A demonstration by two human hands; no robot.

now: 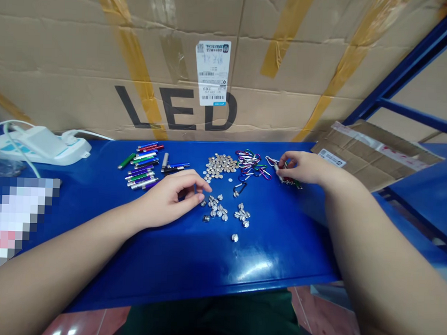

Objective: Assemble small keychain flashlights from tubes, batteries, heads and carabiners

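Note:
My left hand hovers loosely curled over the blue table, its fingertips next to a group of small silver screw caps. More caps lie to the right. Behind them is a heap of flat button cells. Slim coloured metal penlights lie in a loose bunch at the far left. My right hand pinches a small item, apparently a penlight on a carabiner, beside a tangle of coloured carabiners. Several similar pieces lie under that hand.
The blue table has a front edge near my body. A white power strip with cables sits at the far left, beside a pixelated patch. A large taped cardboard box stands behind, with flattened cardboard and a blue metal rack at right.

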